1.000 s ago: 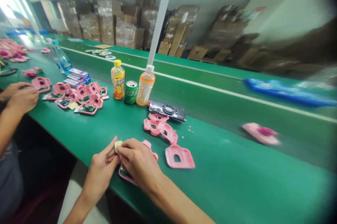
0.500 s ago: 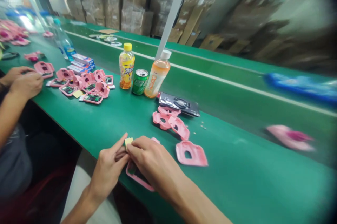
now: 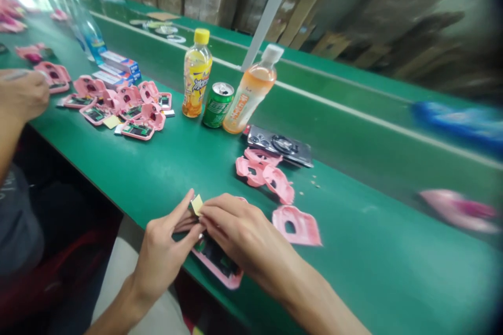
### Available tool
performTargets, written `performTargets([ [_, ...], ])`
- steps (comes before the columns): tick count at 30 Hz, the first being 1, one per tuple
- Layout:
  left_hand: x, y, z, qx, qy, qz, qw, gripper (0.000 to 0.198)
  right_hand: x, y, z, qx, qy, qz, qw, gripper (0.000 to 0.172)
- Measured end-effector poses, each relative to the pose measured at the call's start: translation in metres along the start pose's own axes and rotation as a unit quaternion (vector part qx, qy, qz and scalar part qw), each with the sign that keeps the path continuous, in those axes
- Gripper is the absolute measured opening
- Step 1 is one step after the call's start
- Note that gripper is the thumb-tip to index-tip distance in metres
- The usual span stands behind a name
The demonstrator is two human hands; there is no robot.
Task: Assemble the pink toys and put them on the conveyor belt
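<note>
pad (image 3: 197, 204), small and yellow, is pinched between left hand (image 3: 162, 251) and right hand (image 3: 240, 227); it looks light and easily creased, best held by left and right edges.

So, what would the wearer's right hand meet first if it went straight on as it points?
Probably the left hand, just across from the right hand by the small yellow square; the exact depth is unclear.
</note>
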State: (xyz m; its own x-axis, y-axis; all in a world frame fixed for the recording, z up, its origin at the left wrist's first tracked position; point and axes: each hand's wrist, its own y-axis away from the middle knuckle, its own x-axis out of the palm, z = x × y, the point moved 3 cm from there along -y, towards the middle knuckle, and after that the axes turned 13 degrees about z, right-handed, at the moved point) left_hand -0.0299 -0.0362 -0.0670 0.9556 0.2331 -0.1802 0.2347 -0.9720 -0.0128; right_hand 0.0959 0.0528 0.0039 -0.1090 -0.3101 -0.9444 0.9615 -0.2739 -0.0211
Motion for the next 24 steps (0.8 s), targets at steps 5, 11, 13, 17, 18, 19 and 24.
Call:
performTargets([
  [5, -0.004, 0.000, -0.007, 0.034, -0.075, 0.001, 0.997, 0.045, 0.006, -0.002, 0.005, 0.017, 0.050, -0.029, 0.998, 0.020],
  [11, -0.004, -0.002, -0.007, 0.000, -0.014, 0.008, 1.000, 0.040, 0.013, -0.008, 0.001, 0.052, -0.036, -0.067, 0.996, 0.012],
  [13, -0.004, -0.004, -0.006, -0.027, 0.020, 0.017, 0.999, 0.040, 0.010, -0.008, -0.003, 0.071, -0.095, -0.075, 0.990, 0.014],
  [17, -0.005, -0.004, -0.005, -0.049, 0.061, 0.005, 0.997, 0.038, 0.000, -0.008, -0.009, 0.105, -0.211, -0.068, 0.969, 0.014],
  [18, -0.006, -0.004, -0.005, -0.048, 0.064, 0.001, 0.997, 0.038, -0.002, -0.008, -0.010, 0.106, -0.227, -0.063, 0.966, 0.012],
  [19, -0.006, -0.004, -0.005, -0.047, 0.063, -0.001, 0.997, 0.038, -0.004, -0.008, -0.010, 0.100, -0.234, -0.056, 0.965, 0.010],
  [24, -0.005, -0.004, -0.007, -0.054, 0.027, -0.021, 0.998, 0.036, 0.005, -0.006, -0.004, 0.057, -0.176, -0.034, 0.982, 0.013],
])
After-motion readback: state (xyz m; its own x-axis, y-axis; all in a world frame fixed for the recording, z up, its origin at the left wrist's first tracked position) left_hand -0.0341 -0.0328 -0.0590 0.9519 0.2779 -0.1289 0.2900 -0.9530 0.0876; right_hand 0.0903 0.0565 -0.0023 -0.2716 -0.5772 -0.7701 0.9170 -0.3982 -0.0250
